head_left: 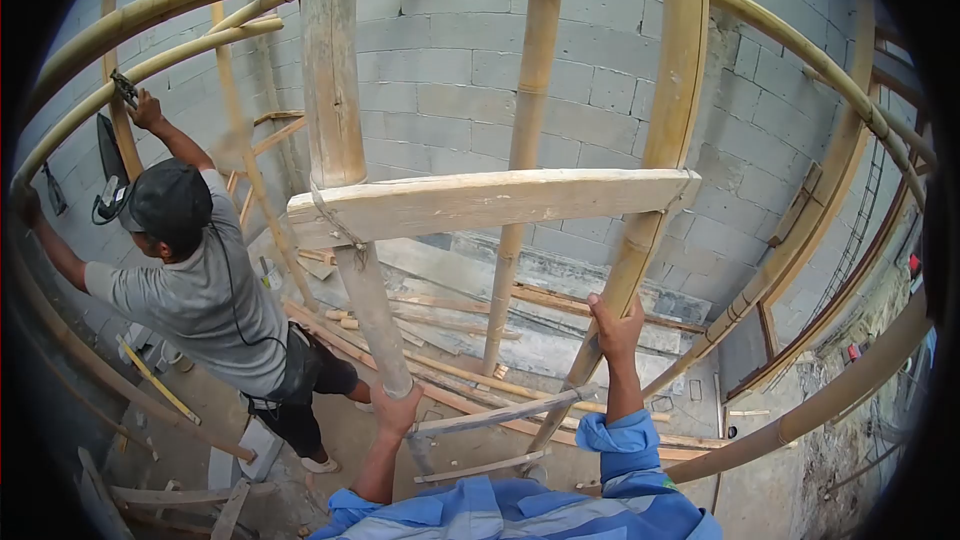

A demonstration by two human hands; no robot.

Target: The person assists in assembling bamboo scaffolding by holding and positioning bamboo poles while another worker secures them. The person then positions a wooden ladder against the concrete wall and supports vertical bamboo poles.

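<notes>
My left hand is wrapped round the lower part of the left ladder rail, just above a lower rung. Higher up on the other side, my right hand grips the right bamboo rail, thumb pointing up. A pale wooden plank crosses both rails in front of me, with wire tied round its left end. Below my hands, a thinner rung joins the rails.
A co-worker in a grey shirt reaches up at the left, holding a tool at a bamboo pole. Bamboo posts stand before a grey block wall. Loose planks lie on the floor below.
</notes>
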